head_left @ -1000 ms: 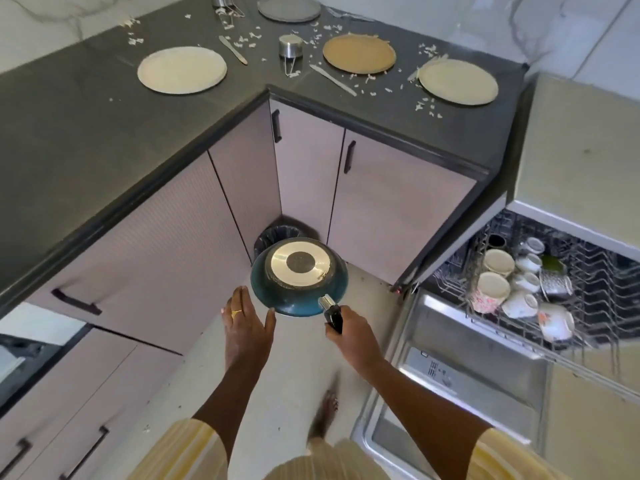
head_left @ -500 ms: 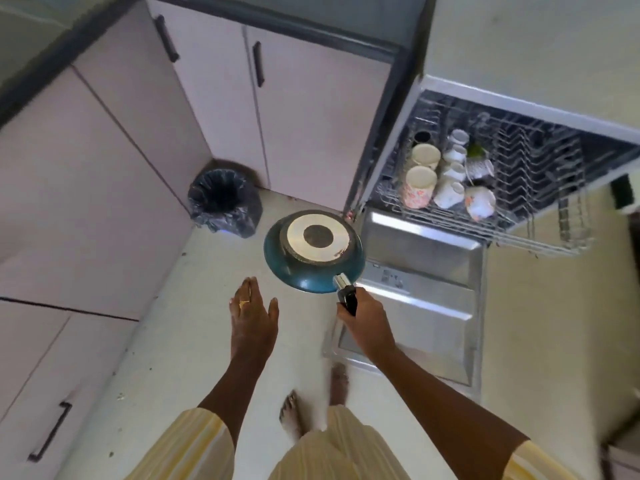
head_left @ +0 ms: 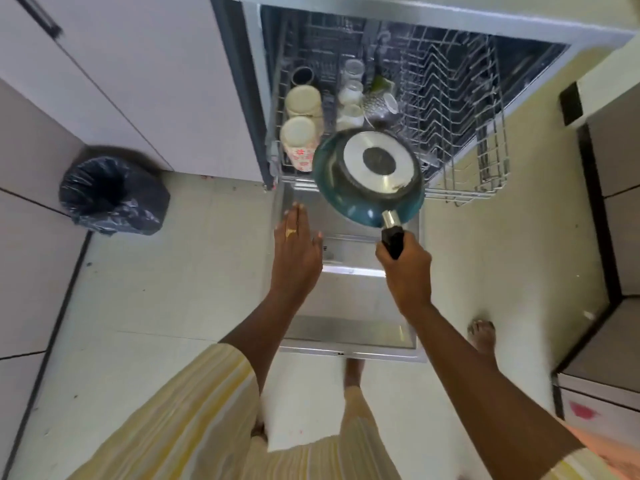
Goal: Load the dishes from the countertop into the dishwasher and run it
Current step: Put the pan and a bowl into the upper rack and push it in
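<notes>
While the pan point(head_left: 370, 174) hangs base-up over the front edge of the pulled-out rack point(head_left: 485, 133), the right hand point(head_left: 407, 268) has its fingers wrapped fully round the black handle point(head_left: 393, 240): a closed one-hand hold, near the end of the grip.

Left hand point(head_left: 298, 244) is flat with fingers straight, holding nothing. It sits just left of the pan and apart from it, above the open dishwasher door point(head_left: 346, 299).

Handling, my read:
- Rigid metal body with a thick disc base, so probably moderate weight. It won't flex.
- Mass sits well out from the handle, so it torques the wrist when tilted (a long lever for one hand).
- Teal outer coat looks smooth and glossy. I'd expect it to be slippery if wet, so don't pinch the wall.
- Pan itself isn't fragile. The cups point(head_left: 301, 102) and glassware point(head_left: 351, 91) in the rack's left and middle rows are, and the rim is close over them.

Where to hold: keep the handle as primary. For the second contact, put the free hand under the far rim opposite the handle, steadying while lowering. Aim for the wire tines point(head_left: 446, 84) on the right, away from the cups.

Can't tell whether the inside is wet or greasy, since it faces down.
</notes>
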Action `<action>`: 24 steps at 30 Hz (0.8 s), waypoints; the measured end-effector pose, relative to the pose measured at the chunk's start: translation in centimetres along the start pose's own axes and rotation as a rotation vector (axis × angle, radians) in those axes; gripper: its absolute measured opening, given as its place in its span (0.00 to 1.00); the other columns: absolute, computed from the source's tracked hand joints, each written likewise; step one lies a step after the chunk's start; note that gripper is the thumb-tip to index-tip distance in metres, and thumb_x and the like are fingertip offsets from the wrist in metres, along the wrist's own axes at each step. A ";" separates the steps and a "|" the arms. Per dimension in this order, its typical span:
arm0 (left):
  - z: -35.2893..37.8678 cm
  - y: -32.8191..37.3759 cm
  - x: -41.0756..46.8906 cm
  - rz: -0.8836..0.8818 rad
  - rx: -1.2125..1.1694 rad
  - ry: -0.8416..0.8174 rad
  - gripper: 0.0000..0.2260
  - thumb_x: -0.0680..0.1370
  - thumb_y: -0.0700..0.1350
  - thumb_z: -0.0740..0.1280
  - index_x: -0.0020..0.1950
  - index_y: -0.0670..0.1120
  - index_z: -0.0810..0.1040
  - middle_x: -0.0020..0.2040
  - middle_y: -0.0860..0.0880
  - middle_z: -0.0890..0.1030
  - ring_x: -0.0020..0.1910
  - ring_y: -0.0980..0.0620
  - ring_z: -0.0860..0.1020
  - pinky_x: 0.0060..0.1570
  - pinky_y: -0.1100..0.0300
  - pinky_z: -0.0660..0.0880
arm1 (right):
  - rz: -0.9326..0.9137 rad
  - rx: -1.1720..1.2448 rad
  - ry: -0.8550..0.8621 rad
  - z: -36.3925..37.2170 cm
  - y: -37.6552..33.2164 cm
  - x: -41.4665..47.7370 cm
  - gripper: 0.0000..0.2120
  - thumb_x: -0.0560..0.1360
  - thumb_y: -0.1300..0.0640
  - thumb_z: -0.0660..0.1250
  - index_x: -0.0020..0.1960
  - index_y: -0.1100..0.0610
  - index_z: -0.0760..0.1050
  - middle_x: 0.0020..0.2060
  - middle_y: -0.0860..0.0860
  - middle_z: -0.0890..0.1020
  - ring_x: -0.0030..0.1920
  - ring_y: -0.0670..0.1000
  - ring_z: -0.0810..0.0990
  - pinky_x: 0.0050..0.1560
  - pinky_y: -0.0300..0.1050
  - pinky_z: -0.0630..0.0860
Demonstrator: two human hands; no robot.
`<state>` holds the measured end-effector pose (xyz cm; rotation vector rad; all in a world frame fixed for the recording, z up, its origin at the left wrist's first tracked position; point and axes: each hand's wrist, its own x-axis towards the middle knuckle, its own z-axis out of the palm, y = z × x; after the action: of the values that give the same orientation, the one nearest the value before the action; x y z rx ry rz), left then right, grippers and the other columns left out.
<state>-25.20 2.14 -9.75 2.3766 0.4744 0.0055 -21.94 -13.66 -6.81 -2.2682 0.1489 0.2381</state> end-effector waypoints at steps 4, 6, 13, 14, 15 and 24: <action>4.5 3.9 6.8 0.075 0.108 0.044 0.26 0.81 0.45 0.57 0.75 0.36 0.54 0.75 0.38 0.57 0.74 0.39 0.56 0.74 0.47 0.53 | -0.007 -0.034 0.101 -2.9 2.1 9.1 0.15 0.74 0.55 0.67 0.56 0.63 0.73 0.46 0.59 0.80 0.45 0.55 0.77 0.46 0.46 0.76; 6.3 4.7 9.7 0.111 0.166 0.073 0.27 0.80 0.46 0.57 0.74 0.35 0.55 0.74 0.35 0.59 0.72 0.37 0.58 0.73 0.46 0.55 | -0.013 -0.087 0.152 -3.7 2.4 13.6 0.17 0.74 0.54 0.67 0.57 0.64 0.73 0.49 0.60 0.80 0.48 0.57 0.78 0.45 0.45 0.72; 9.5 4.5 15.6 0.117 0.388 0.102 0.28 0.80 0.53 0.48 0.75 0.38 0.55 0.75 0.38 0.58 0.74 0.39 0.57 0.72 0.46 0.51 | -0.013 -0.170 0.177 -3.6 2.5 26.5 0.20 0.76 0.52 0.65 0.62 0.65 0.71 0.57 0.59 0.79 0.56 0.55 0.78 0.53 0.43 0.74; 9.9 4.4 15.9 0.096 0.401 0.088 0.27 0.81 0.53 0.49 0.76 0.39 0.54 0.75 0.40 0.57 0.74 0.40 0.55 0.73 0.47 0.50 | 0.001 -0.188 0.178 -3.4 2.5 27.8 0.21 0.76 0.52 0.65 0.62 0.65 0.71 0.58 0.59 0.78 0.57 0.55 0.78 0.53 0.42 0.74; 10.3 4.1 16.1 0.080 0.413 0.075 0.26 0.82 0.52 0.50 0.76 0.40 0.53 0.76 0.40 0.56 0.75 0.41 0.54 0.73 0.47 0.49 | 0.015 -0.202 0.178 -3.1 2.6 29.0 0.21 0.76 0.52 0.64 0.63 0.65 0.70 0.58 0.58 0.78 0.58 0.54 0.77 0.53 0.41 0.74; 12.4 2.8 16.7 0.098 0.426 0.192 0.23 0.81 0.51 0.52 0.67 0.35 0.70 0.65 0.36 0.73 0.65 0.37 0.71 0.65 0.42 0.67 | 0.055 -0.251 0.192 -0.7 3.6 33.8 0.22 0.78 0.54 0.61 0.67 0.65 0.63 0.64 0.58 0.73 0.63 0.53 0.73 0.57 0.42 0.70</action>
<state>-7.05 -2.18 -19.37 2.8320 0.4868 0.1974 10.45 -17.50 -16.51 -2.5378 0.2969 0.0694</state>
